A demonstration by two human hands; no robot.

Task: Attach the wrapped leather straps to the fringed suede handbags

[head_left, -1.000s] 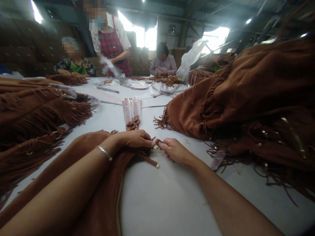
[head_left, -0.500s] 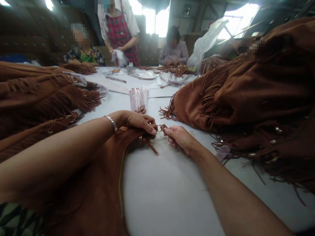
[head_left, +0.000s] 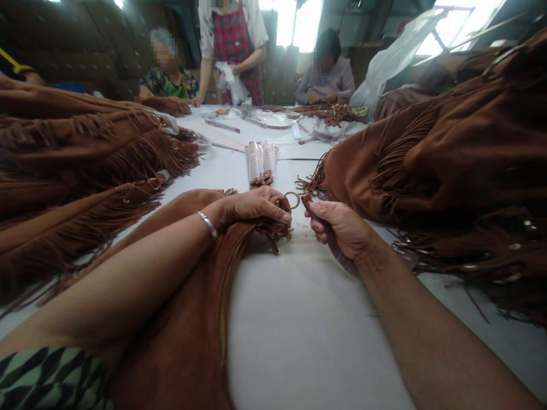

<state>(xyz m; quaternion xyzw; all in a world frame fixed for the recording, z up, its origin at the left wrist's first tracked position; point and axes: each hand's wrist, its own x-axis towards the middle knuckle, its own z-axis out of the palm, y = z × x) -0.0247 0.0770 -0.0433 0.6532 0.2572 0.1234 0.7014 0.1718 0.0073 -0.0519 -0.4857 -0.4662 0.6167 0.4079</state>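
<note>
A brown suede bag (head_left: 188,319) with a brass zipper (head_left: 223,313) lies under my left forearm. My left hand (head_left: 260,205) is closed on the bag's end, beside a gold metal ring (head_left: 293,200) that stands out from it. Just right of the ring, my right hand (head_left: 337,222) pinches the tip of a brown strap (head_left: 306,200). A small gap separates strap tip and ring. The strap's rest runs under the right palm, in what looks like clear plastic. A short leather zipper pull (head_left: 274,245) hangs below my left hand.
Fringed brown bags pile up on the left (head_left: 85,148) and right (head_left: 461,142) of the white table (head_left: 307,324). Plastic-wrapped rolled straps (head_left: 260,162) stand ahead. Across the table are several people, one in a checked apron (head_left: 234,51), near loose straps (head_left: 316,111) and plastic.
The strap tip, formerly at the ring, is now apart from it to the right. Both hands appear slightly higher and further right, while the view has also shifted. More of the bag shows behind my left arm.
</note>
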